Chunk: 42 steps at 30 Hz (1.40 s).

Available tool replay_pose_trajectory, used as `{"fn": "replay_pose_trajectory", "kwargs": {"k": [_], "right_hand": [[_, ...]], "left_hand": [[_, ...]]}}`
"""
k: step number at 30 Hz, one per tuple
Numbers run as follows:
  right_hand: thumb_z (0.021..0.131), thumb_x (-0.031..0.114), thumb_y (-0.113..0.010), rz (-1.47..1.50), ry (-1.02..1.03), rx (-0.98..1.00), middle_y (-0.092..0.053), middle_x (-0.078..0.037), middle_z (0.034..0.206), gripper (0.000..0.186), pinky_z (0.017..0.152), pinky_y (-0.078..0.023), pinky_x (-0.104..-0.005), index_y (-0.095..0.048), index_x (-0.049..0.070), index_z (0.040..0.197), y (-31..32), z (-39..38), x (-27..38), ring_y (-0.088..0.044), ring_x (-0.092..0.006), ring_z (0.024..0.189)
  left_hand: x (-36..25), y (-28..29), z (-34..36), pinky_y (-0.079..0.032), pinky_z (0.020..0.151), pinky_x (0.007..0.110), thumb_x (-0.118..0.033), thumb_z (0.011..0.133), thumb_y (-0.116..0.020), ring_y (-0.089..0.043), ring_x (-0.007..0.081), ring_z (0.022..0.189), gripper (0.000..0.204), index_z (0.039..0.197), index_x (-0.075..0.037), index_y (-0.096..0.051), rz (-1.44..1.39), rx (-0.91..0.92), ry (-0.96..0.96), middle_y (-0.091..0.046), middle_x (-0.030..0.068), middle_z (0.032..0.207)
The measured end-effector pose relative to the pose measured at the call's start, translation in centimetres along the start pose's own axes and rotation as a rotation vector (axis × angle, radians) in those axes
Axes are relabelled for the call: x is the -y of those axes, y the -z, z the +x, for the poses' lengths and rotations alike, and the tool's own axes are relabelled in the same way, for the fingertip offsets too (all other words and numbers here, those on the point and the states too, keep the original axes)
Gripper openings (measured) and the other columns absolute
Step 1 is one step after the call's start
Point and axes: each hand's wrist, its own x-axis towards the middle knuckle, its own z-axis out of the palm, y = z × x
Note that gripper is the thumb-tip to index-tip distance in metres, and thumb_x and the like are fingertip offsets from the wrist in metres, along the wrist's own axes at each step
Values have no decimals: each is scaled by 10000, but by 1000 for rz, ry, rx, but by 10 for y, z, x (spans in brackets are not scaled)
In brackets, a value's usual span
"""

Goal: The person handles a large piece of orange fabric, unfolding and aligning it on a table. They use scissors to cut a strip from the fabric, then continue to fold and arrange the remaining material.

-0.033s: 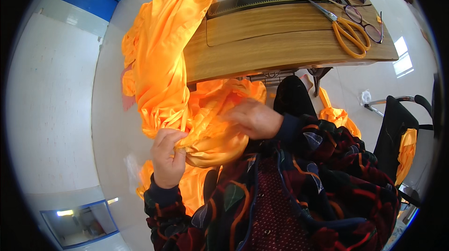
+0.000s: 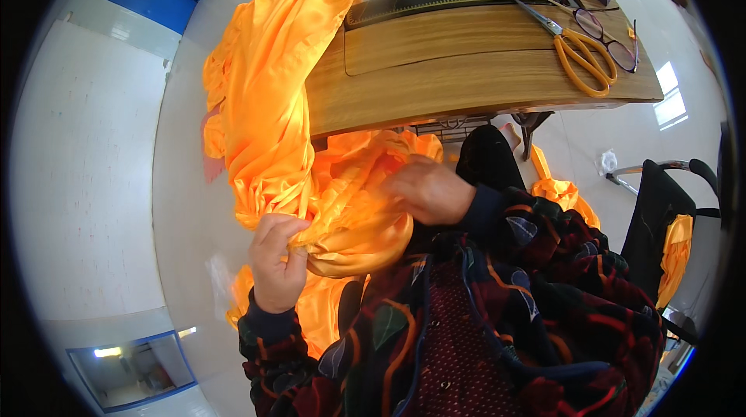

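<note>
orange satin cloth: the shiny orange satin cloth (image 2: 268, 83) drapes over the left end of the wooden bench (image 2: 458, 75) and falls to a bunched heap before the bench's near edge, over the person's lap.
left hand: the left hand (image 2: 281, 261), nearer than the bench's left end, pinches a gathered edge of the cloth between thumb and fingers.
right hand: the right hand (image 2: 431, 191), before the bench's near edge, is over the bunched folds, fingers blurred; whether they grip cannot be told.
handling: probably light, limp and slippery, with the hanging length likely to drag; it looks prone to creasing and snagging rather than breaking.
where to hold: a doubled edge or gathered fold, pinched firmly, seems surer than one smooth layer.
scissors and glasses: orange-handled scissors (image 2: 584, 62) and eyeglasses (image 2: 620, 54) lie together on the bench's right end.
black chair: the black chair (image 2: 655, 203) stands right of the bench.
</note>
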Motion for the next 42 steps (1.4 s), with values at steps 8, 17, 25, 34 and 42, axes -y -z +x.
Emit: {"fn": "replay_pose_trajectory", "kwargs": {"k": [8, 17, 25, 34, 42], "right_hand": [[714, 165, -675, -523, 30, -137, -626, 36, 988, 409, 959, -376, -426, -623, 208, 1117, -9, 7, -38, -570, -221, 940], [675, 185, -656, -560, 44, 14, -527, -5, 806, 231, 672, -412, -315, -605, 109, 887, 110, -37, 38, -520, -179, 729], [720, 106, -648, -602, -181, -213, -535, 8, 686, 353, 679, -408, -301, -566, 41, 1057, 95, -60, 47, -521, -180, 695], [768, 141, -598, -735, -301, -27, -576, 3, 646, 348, 840, -380, -393, -597, 77, 1109, 67, -59, 32, -538, -186, 704], [738, 151, -615, -643, -397, 39, -575, 11, 602, 109, 879, -380, -442, -601, 129, 844, 49, -56, 17, -561, -199, 710]], "left_hand": [[4, 4, -8, -469, 739, 324, 76, 664, -555, -577, 294, 818, 312, 958, -6, -619, 6, -29, -56, -574, 145, 893], [-3, 19, -20, -457, 727, 314, 102, 656, -538, -562, 288, 806, 329, 961, 3, -611, 152, -112, 33, -550, 138, 874], [2, -23, -29, -455, 743, 316, 103, 644, -527, -565, 289, 813, 330, 951, 18, -611, -6, -97, 113, -550, 140, 878], [2, -43, -40, -420, 742, 294, 95, 672, -530, -533, 259, 810, 269, 921, 15, -594, -52, -144, 131, -532, 126, 866], [6, -45, -40, -424, 750, 295, 97, 658, -509, -542, 264, 821, 282, 915, 20, -595, -85, -113, 126, -539, 134, 873]]}}
